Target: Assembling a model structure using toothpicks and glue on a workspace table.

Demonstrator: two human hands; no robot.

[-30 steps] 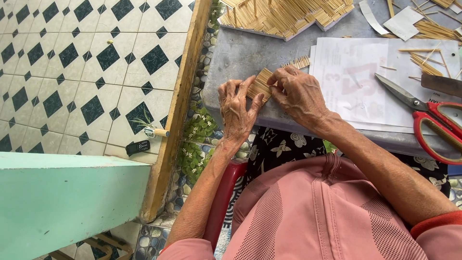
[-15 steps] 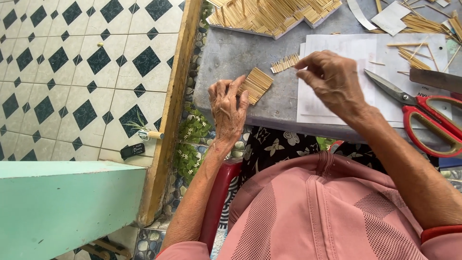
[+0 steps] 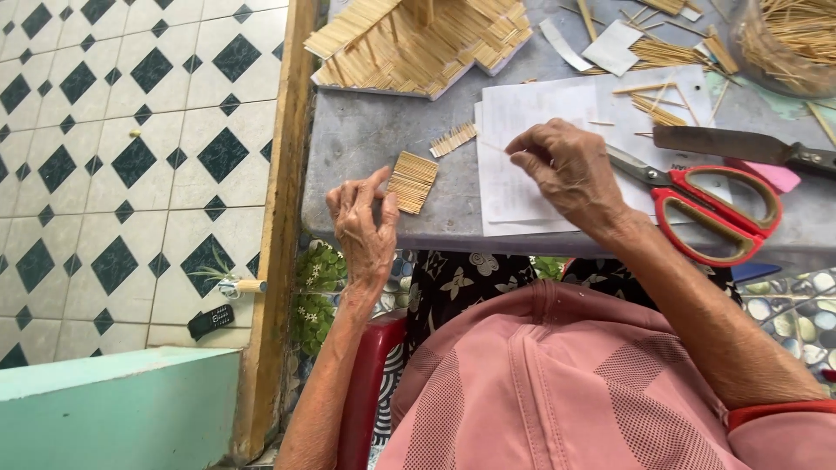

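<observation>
My left hand (image 3: 361, 224) is at the front edge of the grey table (image 3: 366, 139). Its thumb and forefinger pinch the left edge of a small flat panel of glued wooden sticks (image 3: 413, 181). My right hand (image 3: 566, 170) rests on a white sheet of paper (image 3: 522, 187), and its fingertips pinch one thin stick (image 3: 493, 146) that points left. A short strip of joined sticks (image 3: 455, 139) lies on the table between both hands, just above the panel.
A stick-built model roof (image 3: 418, 39) stands at the table's back. Red-handled scissors (image 3: 718, 209) and a dark knife (image 3: 740, 144) lie right of my right hand. Loose sticks (image 3: 662, 104) and a clear bowl of sticks (image 3: 788, 39) are at the back right. Tiled floor (image 3: 131, 157) lies left.
My hands have parted. The right hand moved right onto the paper and now pinches a single stick. The left hand keeps the panel near the table's front edge.
</observation>
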